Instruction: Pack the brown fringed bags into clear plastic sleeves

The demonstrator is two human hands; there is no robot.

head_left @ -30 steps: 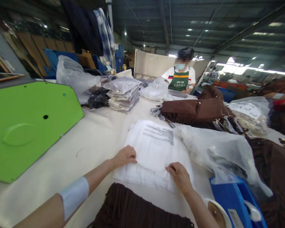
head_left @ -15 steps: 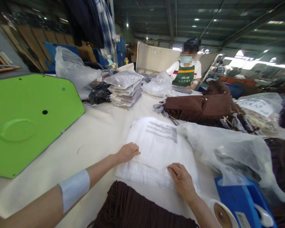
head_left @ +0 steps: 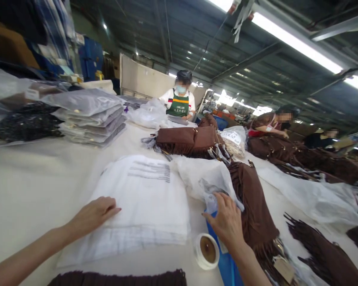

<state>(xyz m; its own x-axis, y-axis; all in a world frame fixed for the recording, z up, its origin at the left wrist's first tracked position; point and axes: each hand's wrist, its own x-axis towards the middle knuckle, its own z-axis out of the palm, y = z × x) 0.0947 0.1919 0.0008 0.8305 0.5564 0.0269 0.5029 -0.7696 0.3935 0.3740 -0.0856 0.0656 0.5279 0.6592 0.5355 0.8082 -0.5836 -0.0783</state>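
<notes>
A stack of flat white plastic bags (head_left: 149, 202), the top one printed with dark lines of text, lies in front of me. My left hand (head_left: 98, 214) rests on its left part, fingers curled and thumb pressed in on the top bag. To the right, my right hand (head_left: 226, 222) hovers over a blue tape dispenser (head_left: 226, 266), its thumb and fingers apart. The hand partly hides the dispenser. Its fingertips overlap a crumpled translucent plastic bag (head_left: 199, 172); whether they touch it I cannot tell. A roll of tape (head_left: 207, 251) sits beside the dispenser.
Brown fringed bags (head_left: 185, 139) lie beyond the stack, with another fringed bag (head_left: 253, 198) at right. Dark brown fringe (head_left: 119, 278) lies at the near edge. Packed pouches (head_left: 92, 115) are piled at left. A person in a green apron (head_left: 180, 104) works across the table.
My right hand has left the white plastic bags and moved right to the tape dispenser, its fingers spreading. My left hand stays on the stack. The view has turned right.
</notes>
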